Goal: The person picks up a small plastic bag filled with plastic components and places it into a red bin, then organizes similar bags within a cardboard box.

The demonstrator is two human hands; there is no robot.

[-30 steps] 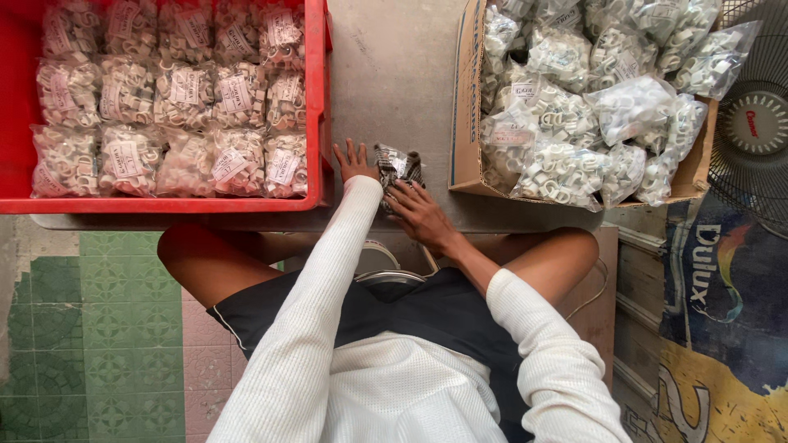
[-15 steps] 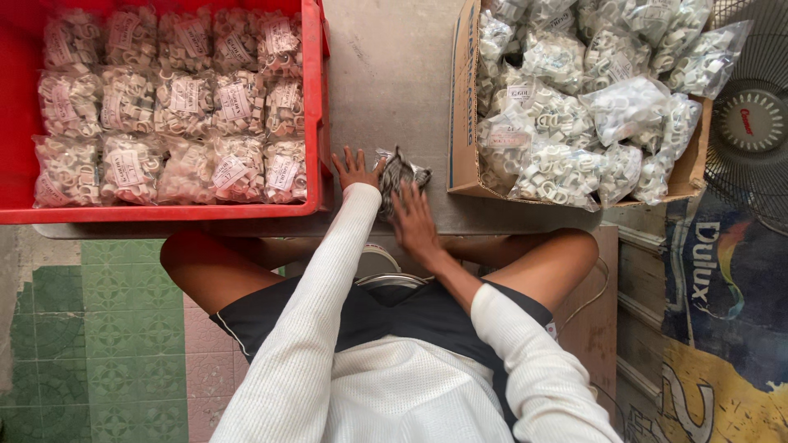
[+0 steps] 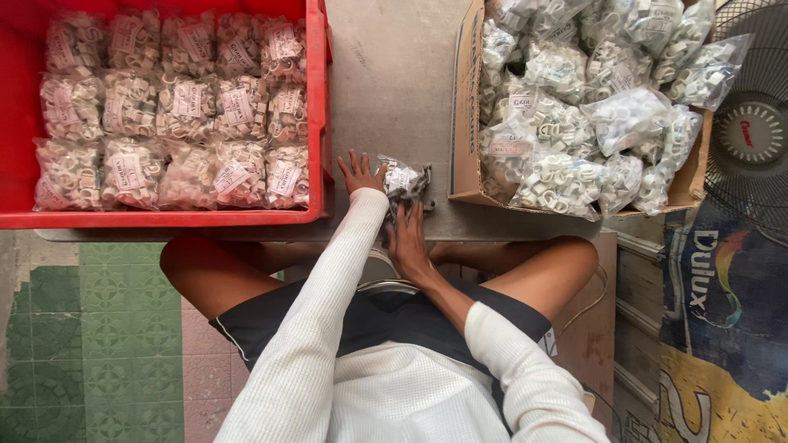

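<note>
since a moment ago the hands have barely shifted: the right hand [image 3: 408, 242] has slid a little nearer the table edge, and the small bag [image 3: 404, 182] has stayed between the two hands on the grey table [image 3: 394, 82].

at far left the red crate [image 3: 318, 123] holds neat rows of clear bags of white clips [image 3: 172, 139], each with a paper label. just right of the crate's corner the left hand [image 3: 359, 172] lies flat on the table, fingers spread, holding nothing; its thumb side is just beside the small bag. the bag, clear plastic with white pieces and a label inside, sits on the table between crate and box, close to the near edge. the right hand comes up from below with its fingers on the bag's lower end; whether they pinch it or only press on it i cannot tell.

further right a cardboard box [image 3: 466, 107] is heaped with loose bags of the same white clips [image 3: 574, 107], piled unevenly and spilling over its near edge. beyond it, at the far right, stands a fan [image 3: 751, 131] behind its wire guard.
</note>
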